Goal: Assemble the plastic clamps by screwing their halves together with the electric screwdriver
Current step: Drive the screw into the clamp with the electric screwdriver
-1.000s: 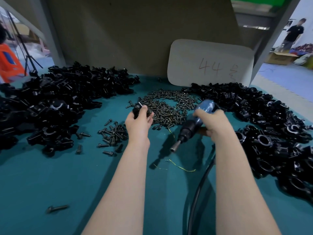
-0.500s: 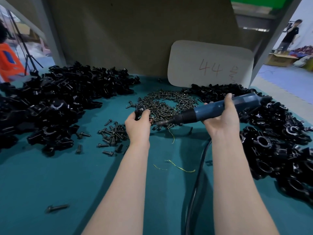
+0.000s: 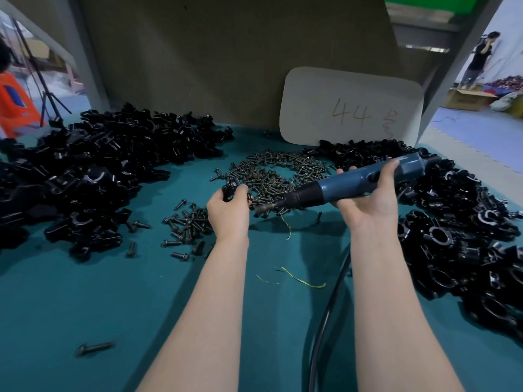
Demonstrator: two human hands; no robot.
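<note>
At 9 o'clock on the teal tabletop lies a heap of loose black clamp halves; just to the 3 o'clock side of it sits a small scatter of screws, and 1 stray screw lies alone at 7 o'clock. The left hand has its fingers curled round a plastic clamp, pinching it above the tabletop near the centre; beyond it, at 12 o'clock, spreads the main screw heap. The electric screwdriver lies nearly level, its bit pointing to 9 o'clock with the tip just beside the left fingers; whether it sits in a screw head is too small to tell. The right hand is wrapped round the blue barrel, thumb over the top; the cable trails to 6 o'clock. At 3 o'clock lies a heap of what look like joined clamps; a card marked 44 leans at 1 o'clock.

The clamp looks light, stiff and smooth; it will likely try to spin under the driver's torque, so it is best held by its flat outer faces, squeezing the 2 halves together and keeping clear of the screw hole. The screwdriver is probably the heavier piece; a mid-barrel hold suits it, though the cable may drag.
</note>
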